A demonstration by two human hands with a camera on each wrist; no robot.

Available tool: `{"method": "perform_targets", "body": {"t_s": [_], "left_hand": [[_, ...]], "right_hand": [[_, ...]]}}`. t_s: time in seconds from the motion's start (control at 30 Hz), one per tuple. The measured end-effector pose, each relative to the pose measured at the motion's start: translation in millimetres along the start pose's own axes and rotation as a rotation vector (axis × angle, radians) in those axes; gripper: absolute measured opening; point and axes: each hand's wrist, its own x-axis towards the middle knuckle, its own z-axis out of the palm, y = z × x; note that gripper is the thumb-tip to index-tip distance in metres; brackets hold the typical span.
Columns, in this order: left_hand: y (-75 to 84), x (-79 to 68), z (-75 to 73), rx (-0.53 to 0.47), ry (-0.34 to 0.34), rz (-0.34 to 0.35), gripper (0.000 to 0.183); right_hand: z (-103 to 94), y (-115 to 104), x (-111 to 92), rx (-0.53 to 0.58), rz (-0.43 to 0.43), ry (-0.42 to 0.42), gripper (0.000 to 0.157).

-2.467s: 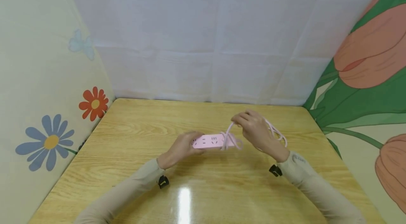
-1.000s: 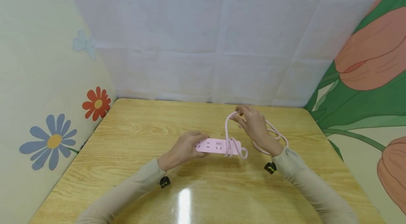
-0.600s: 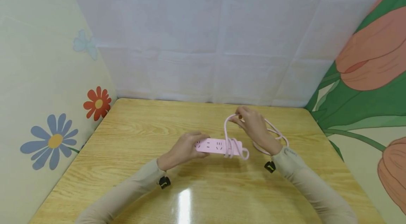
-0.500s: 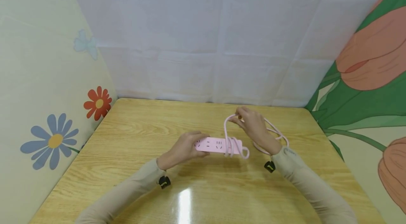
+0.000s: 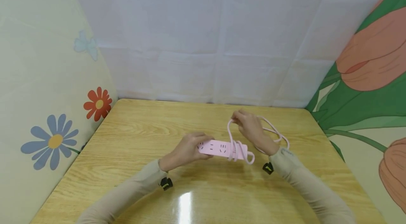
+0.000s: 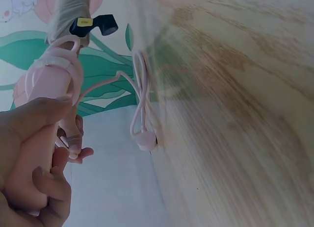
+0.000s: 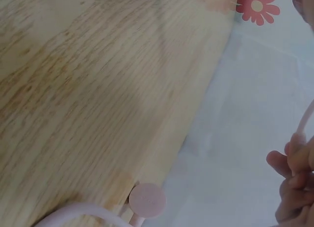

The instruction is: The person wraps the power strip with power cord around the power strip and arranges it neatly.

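A pink power strip (image 5: 217, 148) is held above the table, gripped at its left end by my left hand (image 5: 188, 150). Its pink cord (image 5: 235, 150) loops several times around the strip's right end. Behind and right of the strip, my right hand (image 5: 252, 128) pinches a stretch of the cord that rises from those loops. The left wrist view has my left hand (image 6: 37, 138) curled round the strip (image 6: 37, 158), thumb along one face. At the frame edge in the right wrist view, my right hand (image 7: 297, 183) holds the cord.
Loose cord (image 5: 279, 135) lies on the wooden table (image 5: 152, 121) right of my right hand. The round plug (image 6: 146, 140) rests on the table at the cord's end. A white cloth (image 5: 165, 40) hangs behind; flower-print cloths flank both sides.
The strip and left hand have shifted slightly right and toward me, the strip tilting down at its right end. My right hand, after rising away with the cord, has moved slightly left.
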Motion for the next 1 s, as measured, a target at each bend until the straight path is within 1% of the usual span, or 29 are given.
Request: {"method": "perform_targets", "body": {"t_s": [0.1,0.23,0.33,0.43,0.63,0.83,0.9,1.0], "left_hand": [[1.1,1.1,-0.8,-0.035,0.024,0.008,0.05],[2.8,2.3,-1.8,-0.078,0.056,0.006,0.049],[3.5,2.3,-2.2,-0.102,0.075,0.005,0.05],[3.1,2.7,-2.2,-0.121,0.093,0.01,0.051],[1.9,3.5,-1.7,-0.128,0.119,0.004,0.052],[1.5,3.6,-0.6,-0.122,0.153,-0.022,0.054],[2.2,4.0,-0.5,-0.123,0.164,-0.025,0.055],[3.2,4.3,-0.8,-0.136,0.179,-0.039,0.056]], "right_hand": [[2.4,0.1,0.0,0.033,-0.004,0.0,0.009],[4.1,1.8,-0.2,0.063,0.003,-0.041,0.016],[4.1,2.3,-0.8,0.076,0.028,-0.069,0.023],[4.0,2.0,-1.4,0.075,0.056,-0.081,0.026],[5.5,1.6,-1.1,0.077,0.075,-0.099,0.021],[7.6,-0.7,-2.1,0.074,0.073,-0.18,0.021],[9.1,-0.4,-3.5,0.077,0.059,-0.196,0.019],[12.3,2.1,-6.4,0.089,0.004,-0.183,0.016]]}}
